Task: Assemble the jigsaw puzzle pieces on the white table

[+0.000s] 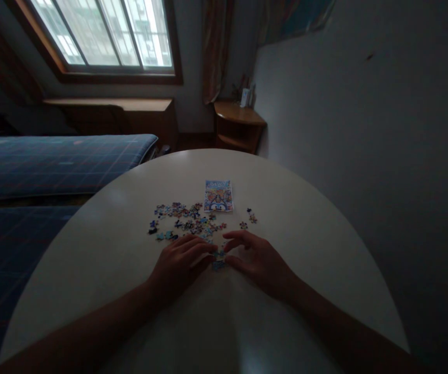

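Both of my hands rest on a round white table point(305, 228). My left hand point(180, 265) lies palm down, its fingertips touching a small cluster of joined puzzle pieces point(219, 259). My right hand point(258, 259) meets that cluster from the other side, fingers curved and pinching at it. Just beyond the fingers, many loose colourful puzzle pieces point(185, 221) lie scattered. A small printed reference picture point(218, 196) lies flat behind them. Two or three stray pieces point(250, 217) sit to the right of the pile.
A bed with a blue checked cover point(52, 161) runs along the left side. A wooden corner shelf point(237, 122) and a low wooden cabinet point(130, 114) stand under the window point(107, 36). A plain wall point(364, 130) closes the right side. The room is dim.
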The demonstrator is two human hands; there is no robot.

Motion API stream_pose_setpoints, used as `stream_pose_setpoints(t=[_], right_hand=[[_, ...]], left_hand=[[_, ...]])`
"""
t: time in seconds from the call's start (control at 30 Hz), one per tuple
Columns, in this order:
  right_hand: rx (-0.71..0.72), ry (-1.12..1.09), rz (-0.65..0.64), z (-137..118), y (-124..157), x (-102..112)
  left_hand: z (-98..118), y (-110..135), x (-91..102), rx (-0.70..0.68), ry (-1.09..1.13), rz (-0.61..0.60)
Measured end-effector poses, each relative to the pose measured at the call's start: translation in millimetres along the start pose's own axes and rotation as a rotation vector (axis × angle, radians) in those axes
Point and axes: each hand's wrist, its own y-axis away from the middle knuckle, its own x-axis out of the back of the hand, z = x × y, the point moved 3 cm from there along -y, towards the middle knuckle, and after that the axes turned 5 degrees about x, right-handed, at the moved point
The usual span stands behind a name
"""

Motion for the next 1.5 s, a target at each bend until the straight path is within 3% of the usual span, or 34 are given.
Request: stream_pose_setpoints(t=[0.97, 1.23, 1.37, 1.5], right_hand=[[0.119, 0.121, 0.028, 0, 1, 0], [0.233, 0.425, -0.104, 3, -2, -3], [0.229, 0.446, -0.125, 4, -1, -3], [0.238, 0.457, -0.123, 4, -1, -2]], left_hand=[[-2, 1, -2.5, 0.013, -0.002, -0.036], [-12, 8, 13.9, 0.028, -0.008, -0.209], [-15, 11, 17.0, 0.060, -0.070, -0.356], [-13, 11, 15.4, 0.076, -0.090, -0.380]])
